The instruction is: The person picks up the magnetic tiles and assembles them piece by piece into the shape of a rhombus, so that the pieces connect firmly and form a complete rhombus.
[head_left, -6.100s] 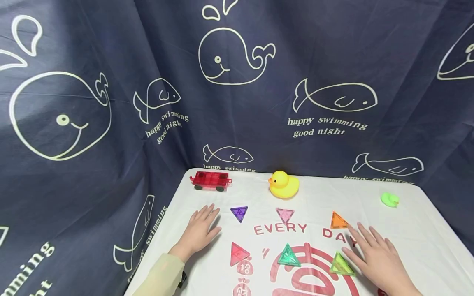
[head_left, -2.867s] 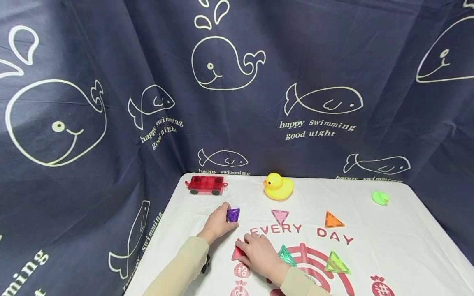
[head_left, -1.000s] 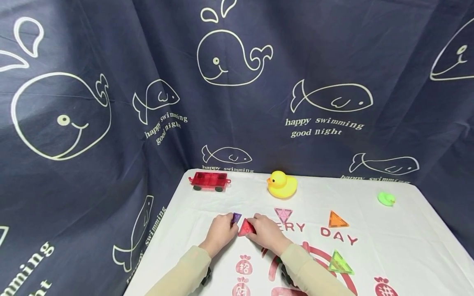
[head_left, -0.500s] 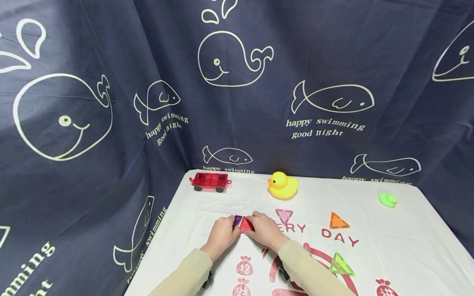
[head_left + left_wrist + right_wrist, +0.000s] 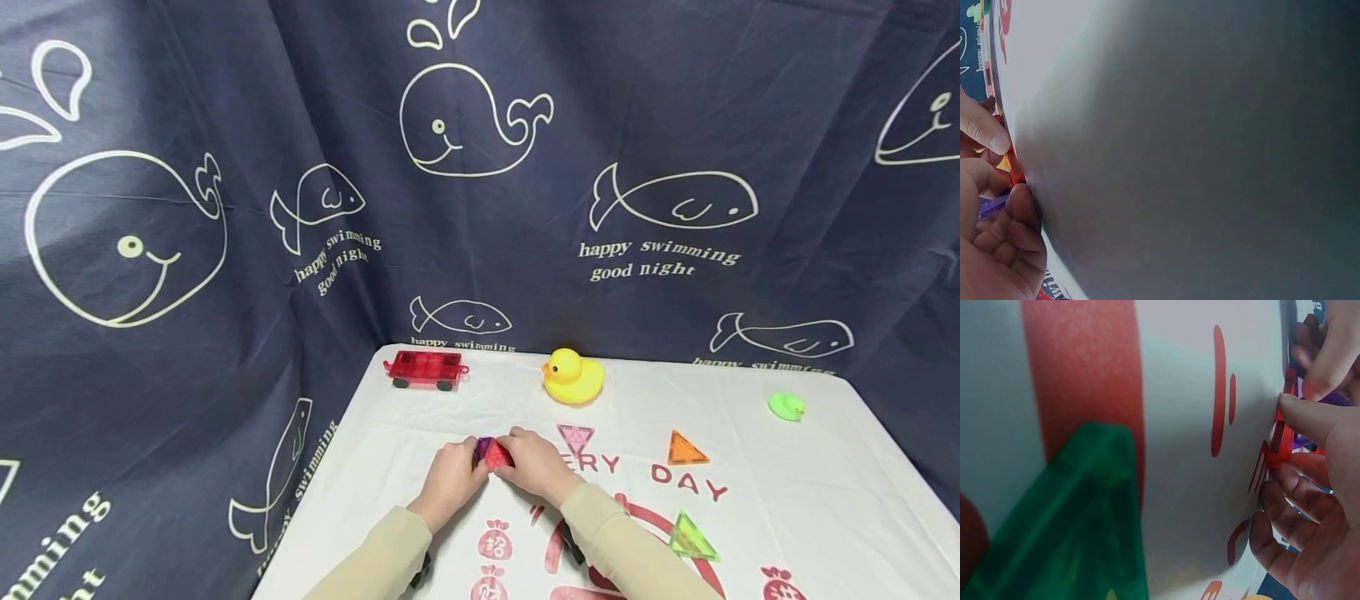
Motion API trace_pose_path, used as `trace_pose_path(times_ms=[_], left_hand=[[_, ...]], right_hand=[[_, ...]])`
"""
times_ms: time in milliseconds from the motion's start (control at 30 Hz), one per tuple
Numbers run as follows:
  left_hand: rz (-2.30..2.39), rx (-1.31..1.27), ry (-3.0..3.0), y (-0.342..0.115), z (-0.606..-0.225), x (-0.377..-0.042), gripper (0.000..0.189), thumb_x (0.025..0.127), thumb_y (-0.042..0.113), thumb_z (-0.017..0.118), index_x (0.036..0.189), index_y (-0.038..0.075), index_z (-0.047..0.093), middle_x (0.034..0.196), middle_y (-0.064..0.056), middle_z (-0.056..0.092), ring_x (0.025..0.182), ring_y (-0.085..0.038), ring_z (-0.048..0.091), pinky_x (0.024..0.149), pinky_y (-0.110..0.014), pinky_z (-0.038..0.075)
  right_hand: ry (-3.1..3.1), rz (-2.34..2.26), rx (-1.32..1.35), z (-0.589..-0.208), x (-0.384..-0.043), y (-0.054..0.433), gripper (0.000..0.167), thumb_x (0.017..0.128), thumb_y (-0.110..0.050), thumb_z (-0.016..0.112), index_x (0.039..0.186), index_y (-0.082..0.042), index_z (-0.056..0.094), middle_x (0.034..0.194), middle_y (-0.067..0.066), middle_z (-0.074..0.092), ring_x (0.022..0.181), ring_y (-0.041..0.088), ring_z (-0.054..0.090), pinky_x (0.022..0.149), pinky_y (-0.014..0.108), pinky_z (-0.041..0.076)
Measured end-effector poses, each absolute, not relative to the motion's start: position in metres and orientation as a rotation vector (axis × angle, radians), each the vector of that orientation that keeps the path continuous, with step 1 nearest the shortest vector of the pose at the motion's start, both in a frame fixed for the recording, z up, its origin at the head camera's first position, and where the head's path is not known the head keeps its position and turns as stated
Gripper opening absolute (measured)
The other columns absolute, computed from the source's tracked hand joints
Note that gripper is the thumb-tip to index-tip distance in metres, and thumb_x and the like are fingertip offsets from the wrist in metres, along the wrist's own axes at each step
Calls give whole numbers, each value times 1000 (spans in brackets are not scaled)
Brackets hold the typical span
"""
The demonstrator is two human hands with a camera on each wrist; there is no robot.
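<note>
My left hand (image 5: 447, 481) pinches a purple triangular magnetic tile (image 5: 482, 449) between thumb and fingers. Against it, my right hand (image 5: 537, 467) pinches a red triangular magnetic tile (image 5: 498, 455). The two tiles meet in the head view, both tilted up from the tabletop, and fingers cover their outer parts. In the right wrist view the red tile (image 5: 1282, 440) shows its lower edge close to the cloth, purple behind it. A green triangular tile (image 5: 1094, 531) looms near that camera; the right forearm hides it from the head view.
Pink (image 5: 576, 437), orange (image 5: 686, 450) and yellow-green (image 5: 692, 537) triangular tiles lie to the right on the white printed tablecloth (image 5: 810, 492). Along the back stand a red wheeled wagon (image 5: 425, 367), a yellow duck (image 5: 574, 379) and a small green duck (image 5: 786, 407). A dark curtain (image 5: 525, 250) hangs behind.
Both hands began spread apart on the table. The left took the purple tile, the right took the red one and carried it up beside it. The gap between the tiles has closed.
</note>
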State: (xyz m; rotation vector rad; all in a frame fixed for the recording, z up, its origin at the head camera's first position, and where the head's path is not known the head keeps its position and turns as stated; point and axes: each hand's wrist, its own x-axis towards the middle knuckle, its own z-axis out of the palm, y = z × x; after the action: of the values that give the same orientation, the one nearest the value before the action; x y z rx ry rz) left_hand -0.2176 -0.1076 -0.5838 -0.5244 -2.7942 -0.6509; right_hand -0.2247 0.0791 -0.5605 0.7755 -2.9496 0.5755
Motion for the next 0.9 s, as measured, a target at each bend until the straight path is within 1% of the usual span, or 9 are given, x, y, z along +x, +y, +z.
trace_pose_path(times_ms=[133, 267, 333, 467, 667, 900], left_hand=[[-700, -518, -2800, -109, -584, -218, 16, 84, 12, 78, 84, 11, 62, 68, 0, 63, 59, -12, 58, 55, -32, 49], [-789, -498, -2817, -111, -585, -219, 19, 86, 11, 77, 82, 13, 59, 62, 6, 52, 55, -8, 46, 52, -28, 41], [-832, -490, -2822, -112, -585, -219, 19, 87, 10, 77, 82, 13, 59, 62, 8, 48, 54, -6, 42, 51, -26, 38], [-887, -495, -2808, -114, -587, -217, 20, 89, 11, 77, 83, 12, 59, 62, 9, 45, 54, -5, 40, 50, -25, 36], [-954, -498, -2811, -115, -588, -218, 24, 90, 11, 77, 81, 14, 56, 63, 9, 44, 53, -4, 37, 49, -25, 32], [-961, -475, -2840, -115, -589, -219, 26, 92, 13, 78, 82, 15, 54, 64, 9, 45, 53, -4, 38, 50, -25, 33]], right_hand=[[-2941, 576, 785, -561, -226, 79, 48, 87, -34, 86, 122, -4, 74, 96, 3, 62, 80, 16, 58, 78, 40, 54], [-2937, 592, 781, -562, -227, 79, 49, 86, -32, 87, 123, -3, 74, 95, 3, 61, 79, 16, 57, 77, 40, 54], [-2944, 598, 774, -561, -227, 79, 49, 86, -34, 87, 123, -3, 74, 95, 3, 61, 79, 16, 57, 77, 40, 54], [-2952, 595, 769, -562, -226, 80, 50, 87, -36, 85, 124, -4, 73, 96, 3, 61, 81, 17, 58, 79, 40, 54], [-2979, 605, 743, -562, -225, 80, 51, 89, -36, 84, 127, -4, 72, 101, 6, 63, 87, 21, 62, 83, 45, 54], [-2983, 630, 738, -562, -224, 81, 50, 89, -35, 83, 128, -4, 71, 103, 6, 63, 90, 22, 62, 86, 46, 54]])
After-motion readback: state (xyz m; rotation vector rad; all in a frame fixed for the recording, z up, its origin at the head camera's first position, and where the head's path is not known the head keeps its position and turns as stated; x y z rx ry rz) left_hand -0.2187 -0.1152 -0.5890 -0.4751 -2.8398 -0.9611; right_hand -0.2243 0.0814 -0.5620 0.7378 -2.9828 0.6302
